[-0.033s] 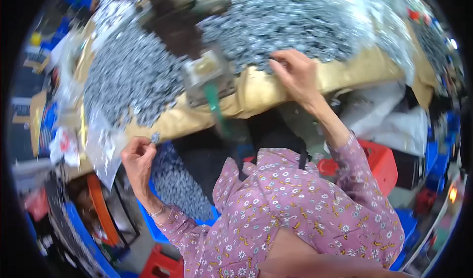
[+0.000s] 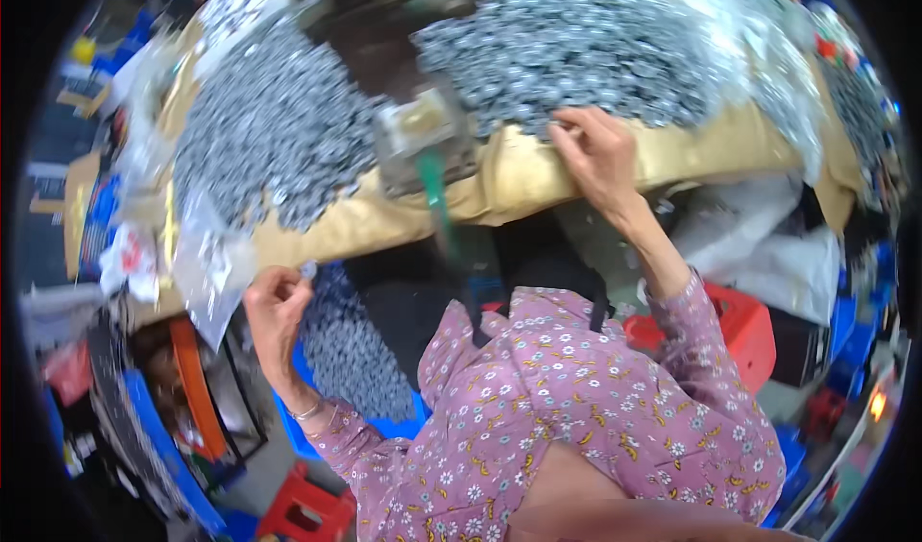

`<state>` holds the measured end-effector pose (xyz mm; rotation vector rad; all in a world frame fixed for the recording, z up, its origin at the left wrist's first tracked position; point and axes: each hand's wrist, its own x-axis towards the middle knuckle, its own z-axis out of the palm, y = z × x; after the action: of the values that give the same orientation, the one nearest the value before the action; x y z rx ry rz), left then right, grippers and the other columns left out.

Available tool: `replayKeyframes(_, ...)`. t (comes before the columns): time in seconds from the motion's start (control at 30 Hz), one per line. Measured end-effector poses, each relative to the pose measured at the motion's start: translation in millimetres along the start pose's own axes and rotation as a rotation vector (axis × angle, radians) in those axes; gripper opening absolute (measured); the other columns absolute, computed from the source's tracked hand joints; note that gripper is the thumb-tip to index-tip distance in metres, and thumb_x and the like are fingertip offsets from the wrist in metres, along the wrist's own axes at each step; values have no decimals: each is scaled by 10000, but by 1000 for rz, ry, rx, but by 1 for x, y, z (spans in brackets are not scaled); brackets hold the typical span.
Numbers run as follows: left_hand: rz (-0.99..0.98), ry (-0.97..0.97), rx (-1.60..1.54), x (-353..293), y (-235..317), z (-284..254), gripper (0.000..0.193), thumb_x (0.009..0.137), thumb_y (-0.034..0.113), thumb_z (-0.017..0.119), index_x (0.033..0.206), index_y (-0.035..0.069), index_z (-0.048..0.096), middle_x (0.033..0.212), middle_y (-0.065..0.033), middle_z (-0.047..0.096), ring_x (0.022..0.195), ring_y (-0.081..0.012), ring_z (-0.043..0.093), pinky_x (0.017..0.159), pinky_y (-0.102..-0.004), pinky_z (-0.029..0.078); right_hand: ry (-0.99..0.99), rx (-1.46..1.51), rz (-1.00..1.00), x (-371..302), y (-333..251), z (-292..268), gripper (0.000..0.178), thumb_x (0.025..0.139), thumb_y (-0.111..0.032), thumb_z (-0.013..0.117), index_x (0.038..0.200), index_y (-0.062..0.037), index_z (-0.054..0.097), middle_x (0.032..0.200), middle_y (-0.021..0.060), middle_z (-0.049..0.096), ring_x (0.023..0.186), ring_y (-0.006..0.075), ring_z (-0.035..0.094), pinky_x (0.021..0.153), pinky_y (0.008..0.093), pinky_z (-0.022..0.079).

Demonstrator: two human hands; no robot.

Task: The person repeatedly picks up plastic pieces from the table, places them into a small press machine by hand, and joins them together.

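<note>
My left hand (image 2: 277,313) is closed in a pinch left of the bench's front edge, with a small round grey piece (image 2: 308,269) at its fingertips. Below and beside it sits a blue bin (image 2: 309,438) holding many similar grey pieces (image 2: 360,369). My right hand (image 2: 603,158) is at the near edge of the right-hand pile of grey pieces (image 2: 576,48), its fingertips drawn together. Whatever those fingers hold is too small to make out. Between my hands stands a metal fixture (image 2: 423,139) with a green part (image 2: 432,187) at its front.
A second grey pile (image 2: 274,124) spreads across the left of the bench, over brown covering (image 2: 523,182). Clear plastic bags (image 2: 211,268) hang at the left edge, and more plastic sheeting (image 2: 759,81) lies at the right. A red stool (image 2: 740,331) stands by my right side.
The whole view has shifted slightly, so the bench and fixture appear a little farther right. Both hands keep nearly the same pose and place relative to the bench.
</note>
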<state>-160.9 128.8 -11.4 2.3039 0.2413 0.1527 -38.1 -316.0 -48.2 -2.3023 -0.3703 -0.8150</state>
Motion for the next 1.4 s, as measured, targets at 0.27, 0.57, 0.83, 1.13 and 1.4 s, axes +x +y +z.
replayKeyframes(0.27, 112, 285, 87, 9, 31, 52, 256, 836, 179, 819, 989, -5, 726, 673, -106, 642, 556, -195, 583, 563, -344, 470, -70, 138, 88, -9, -5, 12, 94, 869, -53, 772, 962, -58, 755, 853, 79, 674, 686, 203, 635, 617, 328, 487)
replayKeyframes(0.57, 49, 394, 171, 39, 15, 76, 183, 818, 144, 782, 876, -17, 716, 646, -112, 678, 579, -192, 638, 572, -352, 493, -39, 494, 235, 1, -28, 15, 115, 928, -1, 723, 1037, -14, 757, 947, 52, 719, 715, 66, 625, 599, 217, 506)
replayKeyframes(0.83, -17, 203, -41, 40, 32, 81, 141, 793, 99, 695, 822, -37, 669, 623, -108, 614, 579, -199, 582, 565, -365, 461, -163, 653, 180, 50, -67, 71, 135, 897, -50, 744, 1023, -13, 773, 812, 48, 729, 574, 65, 550, 524, 242, 438)
replayKeyframes(1.13, -59, 108, -233, 48, 29, 77, 128, 887, 84, 622, 855, -38, 643, 616, -60, 571, 573, -119, 511, 546, -316, 435, -356, 868, 242, 66, -66, 97, 226, 828, -77, 819, 1033, 8, 783, 1017, 58, 736, 744, 98, 626, 668, 274, 508)
replayKeyframes(1.4, 141, 204, 300, 48, 38, 72, 266, 934, 184, 678, 804, -43, 637, 634, -189, 619, 567, -307, 607, 567, -403, 477, -253, 460, -216, 70, -61, 103, 186, 854, -137, 807, 992, -25, 755, 997, 68, 711, 837, 221, 738, 700, 325, 575)
